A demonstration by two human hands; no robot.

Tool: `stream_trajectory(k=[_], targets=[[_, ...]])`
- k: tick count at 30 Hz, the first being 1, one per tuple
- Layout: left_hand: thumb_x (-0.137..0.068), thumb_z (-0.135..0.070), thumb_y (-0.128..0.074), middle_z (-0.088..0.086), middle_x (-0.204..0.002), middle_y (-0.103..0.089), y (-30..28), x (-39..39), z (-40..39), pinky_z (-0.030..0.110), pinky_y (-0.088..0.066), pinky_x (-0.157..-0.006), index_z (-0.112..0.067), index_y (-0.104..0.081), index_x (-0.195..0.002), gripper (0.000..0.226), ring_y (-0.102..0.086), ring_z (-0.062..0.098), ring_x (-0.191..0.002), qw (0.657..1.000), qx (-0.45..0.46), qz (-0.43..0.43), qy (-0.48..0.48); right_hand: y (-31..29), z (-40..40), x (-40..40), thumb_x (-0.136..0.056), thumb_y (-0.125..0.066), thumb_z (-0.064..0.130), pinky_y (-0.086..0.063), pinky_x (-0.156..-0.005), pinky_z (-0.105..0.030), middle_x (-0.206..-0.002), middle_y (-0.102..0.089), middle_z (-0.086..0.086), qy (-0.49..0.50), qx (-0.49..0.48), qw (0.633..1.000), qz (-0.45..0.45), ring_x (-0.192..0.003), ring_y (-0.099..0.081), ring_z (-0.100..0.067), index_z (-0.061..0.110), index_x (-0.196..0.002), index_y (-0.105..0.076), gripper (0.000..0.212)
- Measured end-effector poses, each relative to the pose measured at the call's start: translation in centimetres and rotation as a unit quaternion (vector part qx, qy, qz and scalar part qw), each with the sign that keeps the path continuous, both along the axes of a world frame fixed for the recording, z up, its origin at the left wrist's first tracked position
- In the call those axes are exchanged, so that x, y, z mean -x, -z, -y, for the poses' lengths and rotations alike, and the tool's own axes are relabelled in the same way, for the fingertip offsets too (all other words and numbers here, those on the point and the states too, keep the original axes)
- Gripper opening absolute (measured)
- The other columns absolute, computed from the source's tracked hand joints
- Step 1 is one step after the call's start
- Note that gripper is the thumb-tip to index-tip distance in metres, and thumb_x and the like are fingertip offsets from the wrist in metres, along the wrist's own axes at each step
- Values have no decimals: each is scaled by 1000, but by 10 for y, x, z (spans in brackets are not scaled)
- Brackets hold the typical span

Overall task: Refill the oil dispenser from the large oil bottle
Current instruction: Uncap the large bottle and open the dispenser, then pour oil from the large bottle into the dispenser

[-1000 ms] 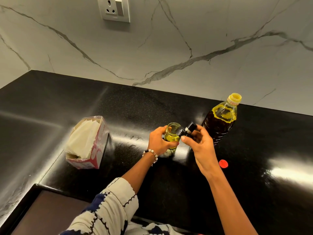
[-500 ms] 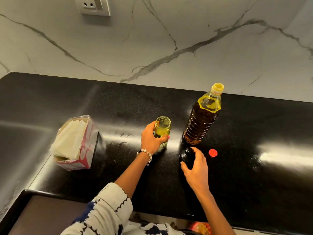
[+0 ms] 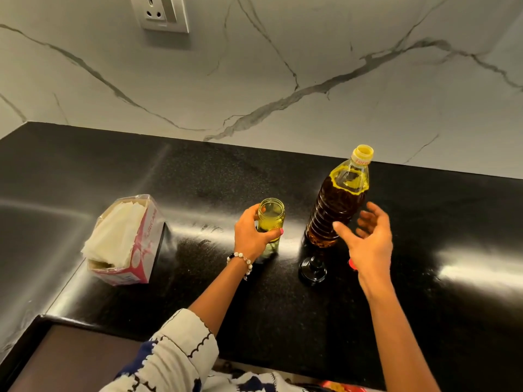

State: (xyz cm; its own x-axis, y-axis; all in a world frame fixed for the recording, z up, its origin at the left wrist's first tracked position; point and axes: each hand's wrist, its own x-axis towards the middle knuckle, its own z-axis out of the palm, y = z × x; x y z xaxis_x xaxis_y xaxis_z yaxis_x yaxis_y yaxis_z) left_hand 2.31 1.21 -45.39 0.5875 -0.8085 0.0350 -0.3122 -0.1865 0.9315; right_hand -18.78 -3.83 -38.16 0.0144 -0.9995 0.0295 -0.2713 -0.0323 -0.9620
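Glass dispenser (image 3: 270,222), ribbed plastic bottle (image 3: 336,210)

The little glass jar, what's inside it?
The little glass jar has its top off and yellow oil at the bottom. The left hand wraps round it and hides part of the oil.

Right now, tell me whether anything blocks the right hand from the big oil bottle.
Nothing visible does. The right hand is open beside the large oil bottle, with no object between them. The black dispenser top lies on the counter nearer the camera, out of the way.
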Motion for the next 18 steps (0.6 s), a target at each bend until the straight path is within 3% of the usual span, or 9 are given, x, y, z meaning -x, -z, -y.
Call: stream_trajectory(k=[4, 9, 13, 18], targets=[[-64, -18, -89, -5, -114, -60, -1, -2, 2, 18, -42, -86, -16, -56, -124, 69, -55, 9, -104, 1000, 6, 7, -22, 6, 28, -15, -48, -91, 41, -44, -103, -44, -131, -53, 8, -92, -28, 995, 23, -121, -52, -12, 32, -137, -34, 107], [-63, -19, -89, -6, -112, -61, -1, -2, 3, 12, -41, -82, -17, -56, -121, 68, -56, 9, -103, 999, 8, 10, -34, 10, 37, -29, -55, -91, 31, -46, -99, -31, -125, -56, 6, -67, 51, 994, 66, -116, -54, -8, 22, -133, -42, 92], [-62, -19, -90, -2, -117, -61, 0, 1, 5, 20, -46, -87, -18, -54, -125, 72, -57, 11, -105, 999, 14, 15, -40, 11, 40, -30, -57, -90, 25, -48, -87, -16, -116, -59, 7, -58, 85, 991, 84, -108, -58, -2, 18, -127, -46, 83], [-60, -26, -91, -1, -116, -58, 3, 2, 8, 34, -50, -92, -21, -53, -123, 74, -56, 15, -107, 998, 2, 39, -41, 10, 48, -30, -58, -90, 18, -47, -80, -8, -109, -58, 11, -57, 106, 990, 70, -99, -57, 8, 14, -122, -48, 77]])
